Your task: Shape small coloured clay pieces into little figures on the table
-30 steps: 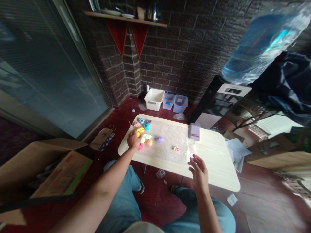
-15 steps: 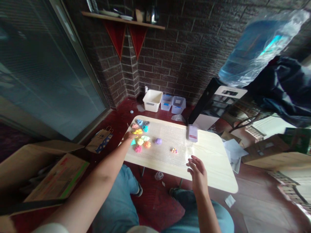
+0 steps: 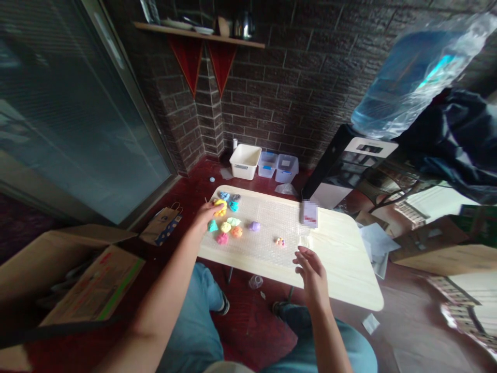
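My left hand is at the far left of the table, its thumb and fingers closed on a yellow lump of modelling clay. Around it lie more clay lumps: blue, turquoise, green, pale yellow, orange and pink. A purple lump sits apart, nearer the middle. My right hand hovers by the front edge with bent, parted fingers and holds nothing. Beyond it is a small cluster of coloured balls.
Bubble wrap covers the left part of the pale table. A pale purple box with a blurred face stands at the table's back edge. Plastic bins and a water dispenser are behind; an open cardboard box is at left.
My left hand has shifted slightly, and the yellow clay now sits higher and bunched at its fingers. My right hand has moved slightly left and up. The view has shifted a little.
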{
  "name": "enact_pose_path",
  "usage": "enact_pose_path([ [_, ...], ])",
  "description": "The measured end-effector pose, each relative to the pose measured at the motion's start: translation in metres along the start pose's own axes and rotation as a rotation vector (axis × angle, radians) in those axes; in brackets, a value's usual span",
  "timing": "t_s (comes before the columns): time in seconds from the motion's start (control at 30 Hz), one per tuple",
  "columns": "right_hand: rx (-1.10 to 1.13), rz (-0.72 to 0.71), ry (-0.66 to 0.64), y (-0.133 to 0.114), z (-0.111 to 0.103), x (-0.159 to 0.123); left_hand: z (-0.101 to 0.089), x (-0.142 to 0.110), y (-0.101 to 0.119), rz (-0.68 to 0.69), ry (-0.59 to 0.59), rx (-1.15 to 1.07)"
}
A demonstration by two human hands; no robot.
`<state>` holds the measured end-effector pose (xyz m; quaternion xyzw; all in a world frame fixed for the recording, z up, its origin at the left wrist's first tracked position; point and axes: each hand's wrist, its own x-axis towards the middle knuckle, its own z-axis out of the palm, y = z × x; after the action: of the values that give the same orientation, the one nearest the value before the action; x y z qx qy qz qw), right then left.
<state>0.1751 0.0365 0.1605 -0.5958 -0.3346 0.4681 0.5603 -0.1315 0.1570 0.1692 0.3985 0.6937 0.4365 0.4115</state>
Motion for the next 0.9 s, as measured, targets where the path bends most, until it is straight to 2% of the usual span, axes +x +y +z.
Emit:
enact_pose_path([
  [0.17,-0.067,-0.105,-0.193,-0.039,0.035,-0.014,0.018,-0.072,0.028,0.150,-0.221,-0.347],
  [0.23,-0.091,-0.187,-0.283,-0.058,0.050,-0.023,0.028,-0.102,0.038,0.153,-0.361,-0.640],
  [0.3,-0.096,-0.251,-0.333,-0.072,0.062,-0.032,0.035,-0.125,0.045,0.152,-0.447,-0.746],
  [0.37,-0.112,-0.305,-0.340,-0.081,0.068,-0.039,0.038,-0.141,0.050,0.161,-0.466,-0.761],
  [0.5,-0.130,-0.365,-0.306,-0.089,0.065,-0.048,0.039,-0.155,0.057,0.213,-0.436,-0.716],
  [0.73,-0.128,-0.385,-0.275,-0.093,0.052,-0.057,0.041,-0.170,0.065,0.248,-0.430,-0.669],
  [0.9,-0.236,-0.494,-0.240,-0.096,0.049,-0.062,0.042,-0.173,0.065,0.256,-0.445,-0.640],
])
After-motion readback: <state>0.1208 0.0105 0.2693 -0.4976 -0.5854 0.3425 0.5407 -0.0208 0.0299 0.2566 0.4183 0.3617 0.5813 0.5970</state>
